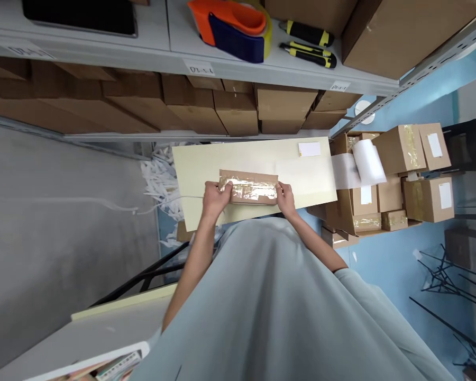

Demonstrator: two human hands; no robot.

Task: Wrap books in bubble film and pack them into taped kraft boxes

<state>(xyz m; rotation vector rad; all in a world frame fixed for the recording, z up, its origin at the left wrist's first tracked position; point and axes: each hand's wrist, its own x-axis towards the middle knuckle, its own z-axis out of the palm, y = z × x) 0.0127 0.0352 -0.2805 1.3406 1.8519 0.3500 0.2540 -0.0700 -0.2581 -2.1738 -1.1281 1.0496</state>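
Note:
A small cardboard box (pixel 248 189) with shiny clear tape across its top is held over the pale yellow tabletop (pixel 198 164). My left hand (pixel 216 200) grips its left end, thumb on the taped face. At the other end, my right hand (pixel 285 199) has its fingers closed on the box's right edge. The undersides of both hands are hidden. Behind the box, near the table's far right corner, lies a white label (pixel 309 149). A thin white cable (pixel 170 201) runs in from the left toward my left hand.
Above the table, a metal shelf (pixel 178 58) carries an orange and blue tape dispenser (pixel 238 32), two cutter knives (pixel 309 45) and cardboard boxes. To the right stand several taped cartons (pixel 399 153) with a bubble wrap roll (pixel 368 161). Paper scraps (pixel 162 182) lie left of the table.

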